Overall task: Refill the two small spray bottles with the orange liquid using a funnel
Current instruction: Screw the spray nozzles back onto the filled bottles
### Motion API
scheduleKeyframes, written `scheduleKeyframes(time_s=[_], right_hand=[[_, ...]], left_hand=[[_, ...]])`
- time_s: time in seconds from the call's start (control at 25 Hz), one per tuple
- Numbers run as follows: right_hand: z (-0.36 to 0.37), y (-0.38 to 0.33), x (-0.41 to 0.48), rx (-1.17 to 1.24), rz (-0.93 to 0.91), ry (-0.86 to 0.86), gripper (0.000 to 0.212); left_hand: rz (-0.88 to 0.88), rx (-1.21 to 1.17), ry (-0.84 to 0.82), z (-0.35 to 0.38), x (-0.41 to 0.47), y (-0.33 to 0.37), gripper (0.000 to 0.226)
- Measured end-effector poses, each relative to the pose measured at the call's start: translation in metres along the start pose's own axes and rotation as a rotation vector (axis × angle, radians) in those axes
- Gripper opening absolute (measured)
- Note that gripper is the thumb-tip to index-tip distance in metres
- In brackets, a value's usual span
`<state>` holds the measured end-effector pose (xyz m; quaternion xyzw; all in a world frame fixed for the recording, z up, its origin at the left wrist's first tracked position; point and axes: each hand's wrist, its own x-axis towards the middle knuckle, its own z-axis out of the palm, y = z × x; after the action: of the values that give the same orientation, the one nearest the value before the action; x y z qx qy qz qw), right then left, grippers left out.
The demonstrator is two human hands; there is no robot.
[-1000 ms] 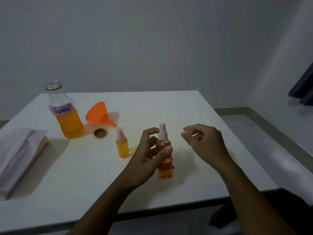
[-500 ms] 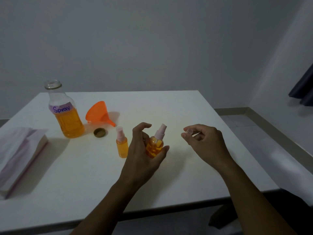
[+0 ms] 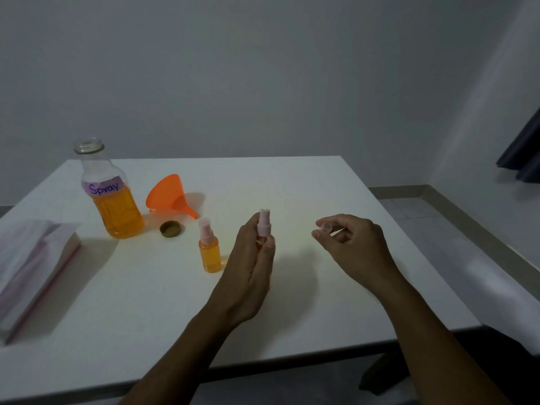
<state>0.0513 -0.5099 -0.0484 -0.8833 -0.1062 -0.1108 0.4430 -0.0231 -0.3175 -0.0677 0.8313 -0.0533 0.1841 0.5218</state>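
My left hand (image 3: 252, 267) grips a small spray bottle (image 3: 264, 226) upright above the table; only its pink nozzle shows above my fingers, the orange body is mostly hidden. My right hand (image 3: 347, 247) hovers to the right and pinches a small clear cap (image 3: 325, 228) between thumb and fingertips. A second small spray bottle (image 3: 209, 249) full of orange liquid stands on the table left of my left hand. The large open bottle labelled "Spray" (image 3: 112, 200), about half full of orange liquid, stands at the back left. The orange funnel (image 3: 169, 195) lies on its side beside it.
The large bottle's brown lid (image 3: 171, 229) lies upside down between the funnel and the standing spray bottle. A pink-white stack of paper (image 3: 32, 267) sits at the left edge of the white table (image 3: 292, 185). A dark curtain (image 3: 523, 153) hangs at the far right.
My left hand lifted the spray bottle, tilted it, then turned it upright again with my palm now covering its body. My right hand stayed in place with the cap.
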Motion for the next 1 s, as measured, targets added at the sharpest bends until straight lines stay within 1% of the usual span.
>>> scheduleKeyframes(time_s=[0.08,0.16,0.24,0.32,0.4,0.44,0.56,0.6,0.72,0.76,0.88,1.0], right_hand=[[-0.001,0.000,0.000,-0.006,-0.013,-0.001,0.016],[-0.001,0.000,-0.001,-0.017,-0.027,-0.004,0.016],[-0.002,0.000,0.000,-0.013,-0.027,0.001,0.015],[-0.002,0.001,0.000,-0.009,-0.025,0.007,0.015],[-0.003,0.001,0.000,-0.011,-0.027,0.010,0.016],[-0.003,0.001,0.000,-0.011,-0.028,0.011,0.016],[-0.003,0.001,0.001,0.009,-0.013,0.012,0.015],[-0.004,0.001,0.001,0.012,-0.011,0.013,0.015],[-0.009,0.002,0.002,-0.005,-0.002,0.025,0.018],[-0.012,0.003,0.002,-0.008,0.006,0.029,0.019],[-0.016,0.004,0.003,-0.005,0.011,0.041,0.021],[-0.016,0.004,0.002,0.004,0.009,0.046,0.022]], left_hand=[[0.003,0.052,0.012,-0.002,0.002,0.000,0.048],[0.016,0.072,0.066,-0.004,0.003,0.002,0.058],[0.039,0.000,0.093,-0.005,0.003,0.001,0.062],[0.016,-0.083,0.075,-0.005,0.005,-0.002,0.067],[-0.004,-0.089,0.064,-0.005,0.006,-0.002,0.074],[-0.005,-0.053,0.072,-0.005,0.006,-0.003,0.072],[0.009,0.117,0.115,-0.001,0.004,-0.010,0.051],[0.025,0.141,0.114,0.000,0.003,-0.012,0.048],[0.055,0.304,0.049,0.001,0.004,-0.016,0.052],[0.048,0.345,0.050,0.001,0.005,-0.016,0.054],[0.036,0.335,0.083,0.001,0.007,-0.015,0.053],[0.073,0.336,0.078,0.002,0.005,-0.012,0.048]])
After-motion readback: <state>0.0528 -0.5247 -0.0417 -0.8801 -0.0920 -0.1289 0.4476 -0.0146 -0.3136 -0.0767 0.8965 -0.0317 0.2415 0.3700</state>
